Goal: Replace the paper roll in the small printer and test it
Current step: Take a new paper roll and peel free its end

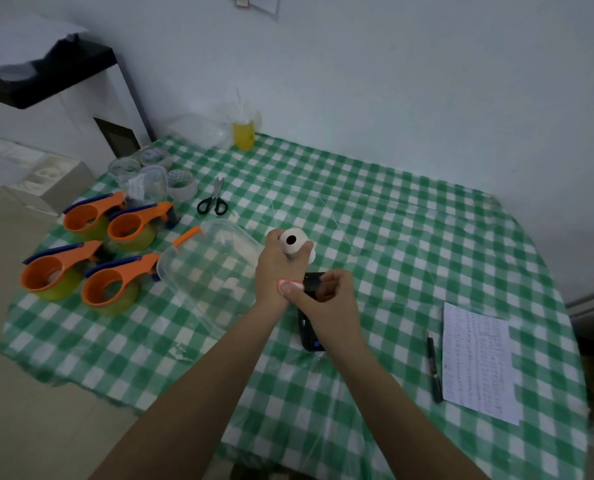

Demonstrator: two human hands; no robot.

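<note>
**Paper roll held above printer, not yet put in**

Paper roll [292, 244] is pinched by the left hand [277, 268], thumb on one side and fingers on the other, w/ its hollow core turned toward the camera. It is held above the table [409, 237], near the middle, between the far edge and the near edge. The right hand [326, 299] is closed around the small black printer [310, 327], whose lower part shows under the wrist; whether the lid is open cannot be told.

The roll is judged light and fairly stiff, but its outer turns are thin and prob. unwind or crease if squeezed hard. It should be taken by the round sides, as now, w/ the loose end kept free. The printer looks smooth plastic, so it is better gripped by its long sides.
</note>
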